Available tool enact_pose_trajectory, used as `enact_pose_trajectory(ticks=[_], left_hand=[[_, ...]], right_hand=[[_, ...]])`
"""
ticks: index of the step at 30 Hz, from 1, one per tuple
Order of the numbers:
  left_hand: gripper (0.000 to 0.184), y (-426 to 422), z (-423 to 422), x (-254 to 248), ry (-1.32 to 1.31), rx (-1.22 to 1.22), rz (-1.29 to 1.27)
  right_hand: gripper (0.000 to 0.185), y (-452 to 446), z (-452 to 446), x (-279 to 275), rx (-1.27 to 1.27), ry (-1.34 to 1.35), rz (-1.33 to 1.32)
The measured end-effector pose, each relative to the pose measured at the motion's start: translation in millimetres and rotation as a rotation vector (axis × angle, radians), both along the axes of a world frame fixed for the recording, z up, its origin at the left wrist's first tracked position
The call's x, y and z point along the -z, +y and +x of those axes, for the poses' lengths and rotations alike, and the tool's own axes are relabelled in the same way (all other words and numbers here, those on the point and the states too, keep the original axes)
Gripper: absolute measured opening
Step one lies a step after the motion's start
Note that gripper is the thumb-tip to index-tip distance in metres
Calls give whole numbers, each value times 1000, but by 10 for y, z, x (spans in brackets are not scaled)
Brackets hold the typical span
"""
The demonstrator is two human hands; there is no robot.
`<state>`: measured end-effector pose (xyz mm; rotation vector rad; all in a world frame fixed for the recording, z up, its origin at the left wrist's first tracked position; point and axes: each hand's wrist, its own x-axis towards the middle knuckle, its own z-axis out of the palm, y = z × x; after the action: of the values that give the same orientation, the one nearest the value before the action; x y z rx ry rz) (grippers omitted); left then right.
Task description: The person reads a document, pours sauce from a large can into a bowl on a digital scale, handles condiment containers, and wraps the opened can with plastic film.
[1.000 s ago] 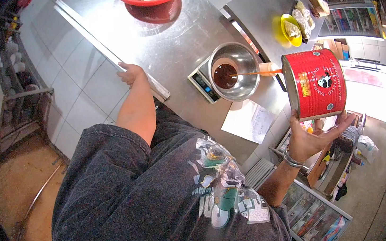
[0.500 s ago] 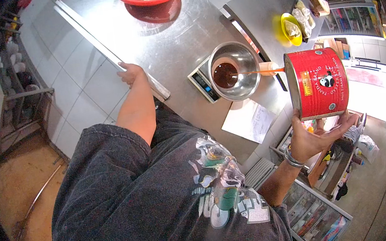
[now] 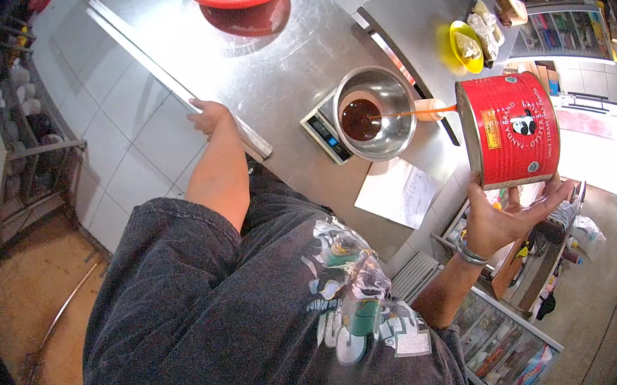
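Note:
My right hand [image 3: 506, 219] supports a large red can [image 3: 512, 129] from below, tilted on its side. From the can's left end a thin reddish-brown stream runs into a steel bowl [image 3: 398, 125], where dark brown sauce [image 3: 361, 119] has pooled. The bowl sits on a digital scale [image 3: 327, 139] with a lit display, partly hidden under it. My left hand [image 3: 210, 118] grips the edge of the steel table [image 3: 271, 67], its fingers curled there.
A red basin [image 3: 245, 2] of white powder stands at the table's far end. Below the bowl lies a written paper sheet [image 3: 398, 194]. A second steel table [image 3: 409, 10] holds a yellow plate [image 3: 465, 47] and plastic bags [image 3: 486, 31]. Shelves [image 3: 37, 151] line the left.
The can and my right hand have shifted slightly right and up, with the stream still falling into the bowl. My left hand has stayed in place.

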<state>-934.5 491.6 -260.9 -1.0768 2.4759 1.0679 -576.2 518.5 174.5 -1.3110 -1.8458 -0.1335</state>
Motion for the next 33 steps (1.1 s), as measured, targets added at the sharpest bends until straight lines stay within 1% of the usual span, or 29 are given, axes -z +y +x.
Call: enact_pose_trajectory(ticks=[2,5,7,12,14,16,20,25,28,33], left_hand=[[84,-47,37,-258,-71,97,98],[83,-49,36,-288,-89,115,88],[82,-65,39,-256,-87,127,92],[81,-55,22,-165,-83,133,97],[75,-18,0,21,-34,60,7],[75,-2,2,46,-28,51,-4],[75,26,-12,174,-9,22,-33],[76,10,-21,217,-5,16,-12],[76,22,-23,185,14,10,-6],[76,2,-15,124,-15,23,15]], right_hand=[[134,7,-16,-4,21,3,-10],[135,41,-80,-24,66,-42,21],[136,78,-93,-34,15,4,25],[137,169,-120,-42,11,-23,44],[138,215,-135,-47,-8,-37,63],[138,255,-151,-53,-12,-94,106],[138,265,-224,-95,-6,-98,83],[141,248,-233,-127,-72,-82,113],[140,170,-291,-173,-48,-29,90],[140,74,-261,-242,-17,-40,101]])
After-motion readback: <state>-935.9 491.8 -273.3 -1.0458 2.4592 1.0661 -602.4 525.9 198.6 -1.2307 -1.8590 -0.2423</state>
